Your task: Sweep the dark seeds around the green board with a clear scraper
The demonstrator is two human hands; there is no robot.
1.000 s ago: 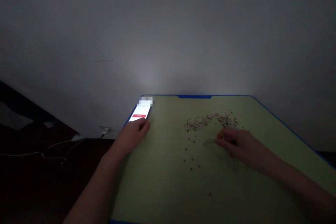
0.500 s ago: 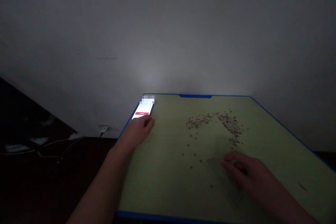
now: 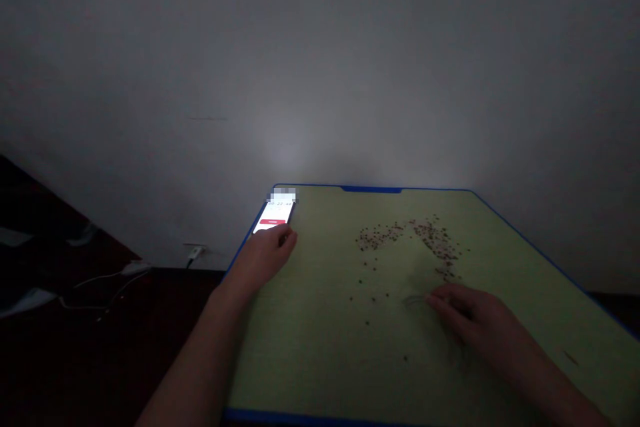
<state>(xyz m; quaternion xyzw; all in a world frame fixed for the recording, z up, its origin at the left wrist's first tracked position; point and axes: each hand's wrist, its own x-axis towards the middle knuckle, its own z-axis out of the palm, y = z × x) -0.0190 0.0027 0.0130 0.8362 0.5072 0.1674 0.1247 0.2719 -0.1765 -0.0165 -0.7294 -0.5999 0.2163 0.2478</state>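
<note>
My left hand (image 3: 267,253) rests loosely closed at the table's left side, just below a lit phone (image 3: 273,212) and overlapping its lower end; I see nothing between its fingers. Over the right half of the table, my right hand (image 3: 467,313) pinches thumb and forefinger on a thin, see-through thing that looks like a clear plastic bag (image 3: 414,300). Its outline is faint, and part of it lies under the hand. Beyond that hand, many small dark beads or seeds (image 3: 435,240) lie scattered in a bent band, with several loose ones nearer me.
The pale green table (image 3: 310,347) has a blue rim. A thin brownish sliver (image 3: 571,357) lies at its right. Behind stands a grey wall (image 3: 350,67) with a plugged-in socket (image 3: 195,253) low on the left, and white cables (image 3: 107,290) trail over the dark floor.
The view has shifted slightly. My right hand keeps its pinch while the see-through thing has changed shape, now showing as thin curved lines. My left hand stays by the phone.
</note>
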